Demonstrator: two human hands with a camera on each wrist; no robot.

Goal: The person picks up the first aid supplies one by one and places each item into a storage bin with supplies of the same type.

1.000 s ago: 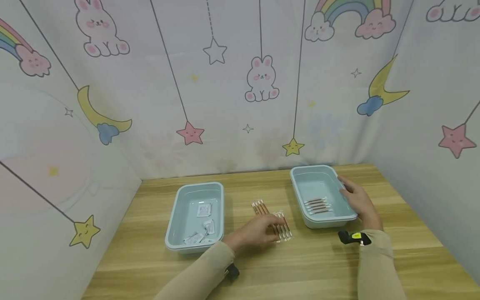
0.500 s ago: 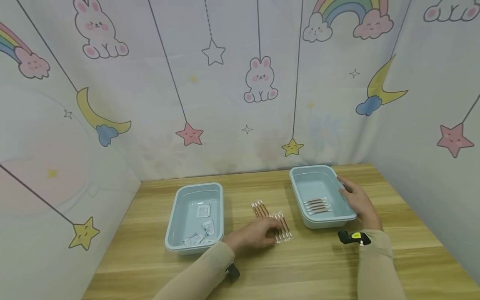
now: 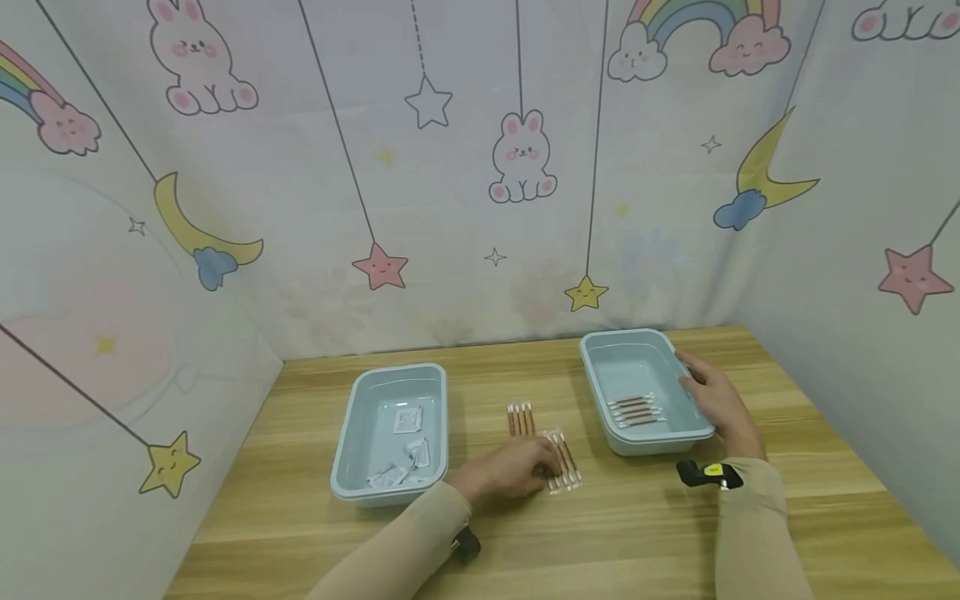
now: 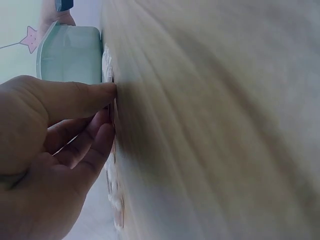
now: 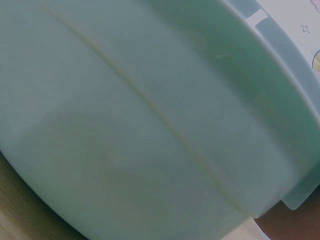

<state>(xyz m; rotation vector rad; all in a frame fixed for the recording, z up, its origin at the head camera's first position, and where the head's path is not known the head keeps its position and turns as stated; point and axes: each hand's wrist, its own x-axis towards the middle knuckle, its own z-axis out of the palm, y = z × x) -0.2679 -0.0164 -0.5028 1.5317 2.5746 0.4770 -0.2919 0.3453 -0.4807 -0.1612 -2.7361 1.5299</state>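
Note:
My left hand is low over the table, thumb and fingers pinching a strip of cotton swabs with white tips and brown middles in clear wrap. The left wrist view has its thumb and fingertips right at the tabletop, on the strip's edge. More such swabs lie just behind the hand, partly covered by it. On the right, my right hand grips the side rim of a pale blue plastic tub. Several swabs lie side by side inside. The tub's wall fills the right wrist view.
A second pale blue tub stands on the left, with several small white packets in it. The wood-grain table meets a printed fabric wall behind and at the sides.
The swabs under my left hand have turned slightly and shifted a little left and toward me, the rear ones now pointing straighter away. The right hand stays on its tub.

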